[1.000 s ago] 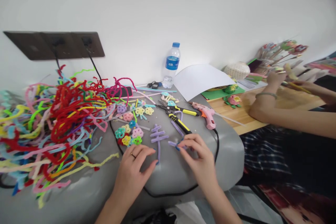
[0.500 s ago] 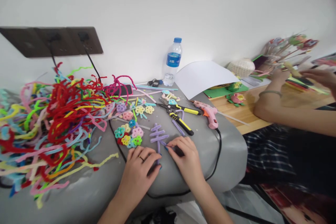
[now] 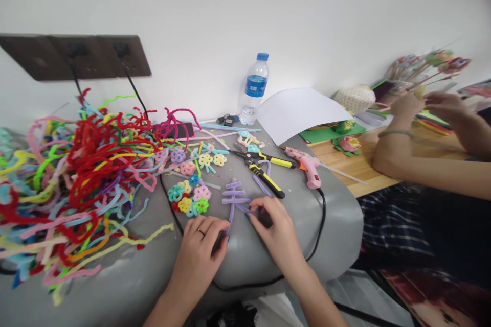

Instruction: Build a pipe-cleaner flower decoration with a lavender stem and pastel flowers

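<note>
A purple pipe-cleaner piece [image 3: 233, 199], a stem with several short crossbars, lies on the grey table in front of me. My left hand [image 3: 205, 242] pinches the lower end of its stem between thumb and forefinger. With thumb and fingertips, my right hand [image 3: 273, 222] grips a purple strand that slants off the stem's right side. Just beyond that hand lies a loose bent purple pipe cleaner [image 3: 261, 185]. Yellow-and-black pliers [image 3: 264, 176] rest opened out behind it. To my left of the piece sits a cluster of colourful pipe-cleaner flowers [image 3: 190, 196].
A big tangle of pipe cleaners [image 3: 103, 173] covers the left side. A pink glue gun [image 3: 307, 166] lies on the right, its black cord [image 3: 321, 230] looping toward me. Behind stand a water bottle [image 3: 255, 89] and white paper [image 3: 299, 112]. Another person's arm [image 3: 425, 158] is at right.
My left hand has shifted slightly left and its thumb and forefinger have closed on the stem. The purple piece stands a little more upright. The other person's hands have moved.
</note>
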`<action>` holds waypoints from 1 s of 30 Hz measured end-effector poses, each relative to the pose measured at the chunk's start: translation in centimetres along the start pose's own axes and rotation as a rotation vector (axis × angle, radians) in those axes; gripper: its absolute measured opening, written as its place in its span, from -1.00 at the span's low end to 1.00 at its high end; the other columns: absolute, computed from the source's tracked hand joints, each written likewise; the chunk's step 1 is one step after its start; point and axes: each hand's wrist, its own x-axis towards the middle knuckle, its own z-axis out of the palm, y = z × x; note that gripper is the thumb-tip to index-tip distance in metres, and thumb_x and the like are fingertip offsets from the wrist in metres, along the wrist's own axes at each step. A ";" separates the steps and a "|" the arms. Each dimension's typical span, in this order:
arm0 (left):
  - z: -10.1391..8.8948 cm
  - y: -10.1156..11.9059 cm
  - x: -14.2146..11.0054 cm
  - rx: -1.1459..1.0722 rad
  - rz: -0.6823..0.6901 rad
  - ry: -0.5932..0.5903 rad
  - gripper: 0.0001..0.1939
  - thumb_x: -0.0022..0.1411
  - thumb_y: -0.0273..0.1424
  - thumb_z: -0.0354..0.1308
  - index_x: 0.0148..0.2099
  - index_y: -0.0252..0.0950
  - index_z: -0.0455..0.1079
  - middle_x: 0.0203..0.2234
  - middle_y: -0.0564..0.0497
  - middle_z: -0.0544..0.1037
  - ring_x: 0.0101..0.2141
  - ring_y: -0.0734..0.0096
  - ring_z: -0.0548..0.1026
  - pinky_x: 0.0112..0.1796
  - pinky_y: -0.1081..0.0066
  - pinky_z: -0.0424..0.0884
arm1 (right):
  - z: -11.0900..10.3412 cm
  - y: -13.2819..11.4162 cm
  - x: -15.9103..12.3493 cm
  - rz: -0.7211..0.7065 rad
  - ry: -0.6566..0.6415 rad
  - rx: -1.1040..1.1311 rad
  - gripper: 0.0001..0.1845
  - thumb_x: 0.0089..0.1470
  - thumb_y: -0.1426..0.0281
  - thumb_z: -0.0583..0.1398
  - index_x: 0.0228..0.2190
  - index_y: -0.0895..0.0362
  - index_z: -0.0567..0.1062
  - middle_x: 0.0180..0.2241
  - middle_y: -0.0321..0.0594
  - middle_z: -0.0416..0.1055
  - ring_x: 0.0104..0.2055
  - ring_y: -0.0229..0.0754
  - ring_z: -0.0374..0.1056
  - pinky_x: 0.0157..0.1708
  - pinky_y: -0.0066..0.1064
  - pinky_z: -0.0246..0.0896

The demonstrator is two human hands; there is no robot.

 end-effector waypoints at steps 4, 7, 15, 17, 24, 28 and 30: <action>0.0 -0.1 0.0 -0.010 0.000 0.013 -0.75 0.28 -0.62 0.11 -0.08 -0.19 0.38 -0.30 0.06 0.61 -0.29 0.27 0.54 -0.20 0.28 0.38 | 0.2 -0.1 -0.1 0.007 0.025 -0.001 -0.89 0.14 0.50 0.18 -0.32 0.04 0.47 -0.37 -0.23 0.51 -0.32 -0.05 0.40 -0.29 -0.27 0.26; -0.1 -0.1 0.0 -0.025 -0.002 0.006 -0.73 0.27 -0.63 0.13 -0.07 -0.19 0.37 -0.31 0.08 0.61 -0.30 0.29 0.54 -0.20 0.28 0.38 | 0.2 -0.2 -0.1 0.011 0.021 -0.008 -0.89 0.14 0.50 0.18 -0.35 0.04 0.45 -0.39 -0.25 0.48 -0.34 -0.08 0.38 -0.30 -0.28 0.23; -0.1 0.0 0.0 -0.034 -0.020 -0.004 -0.74 0.22 -0.63 0.18 -0.12 -0.18 0.38 -0.32 0.09 0.63 -0.31 0.31 0.54 -0.21 0.30 0.39 | 0.2 -0.4 0.0 -0.004 0.009 -0.046 -0.88 0.16 0.49 0.20 -0.38 0.04 0.43 -0.42 -0.29 0.46 -0.38 -0.10 0.35 -0.31 -0.29 0.19; -0.1 0.0 0.0 -0.036 -0.020 -0.008 -0.73 0.22 -0.63 0.18 -0.11 -0.18 0.38 -0.32 0.10 0.63 -0.31 0.31 0.54 -0.21 0.30 0.38 | 0.2 -0.4 0.0 -0.011 0.006 -0.053 -0.88 0.16 0.49 0.20 -0.39 0.04 0.43 -0.43 -0.29 0.46 -0.37 -0.09 0.35 -0.32 -0.29 0.18; -0.2 0.0 0.1 -0.043 0.010 0.012 -0.76 0.28 -0.62 0.16 -0.09 -0.18 0.36 -0.33 0.09 0.61 -0.32 0.31 0.53 -0.22 0.31 0.35 | 0.5 -0.4 0.4 -0.033 0.002 -0.052 -0.87 0.17 0.50 0.19 -0.38 0.02 0.42 -0.43 -0.29 0.47 -0.36 -0.08 0.36 -0.31 -0.29 0.18; -0.1 0.0 0.0 -0.036 -0.004 0.038 -0.82 0.35 -0.58 0.11 -0.08 -0.20 0.35 -0.33 0.07 0.59 -0.31 0.31 0.54 -0.21 0.30 0.35 | 0.8 -0.4 0.9 -0.044 -0.009 -0.029 -0.86 0.15 0.51 0.19 -0.39 0.03 0.41 -0.42 -0.28 0.46 -0.34 -0.07 0.36 -0.30 -0.29 0.19; 0.0 -0.1 0.0 -0.029 -0.009 0.039 -0.82 0.36 -0.58 0.10 -0.08 -0.20 0.34 -0.34 0.07 0.58 -0.32 0.30 0.54 -0.22 0.31 0.35 | 0.9 -0.4 1.0 -0.043 -0.016 -0.025 -0.87 0.16 0.51 0.20 -0.38 0.03 0.41 -0.41 -0.28 0.46 -0.34 -0.07 0.35 -0.29 -0.29 0.19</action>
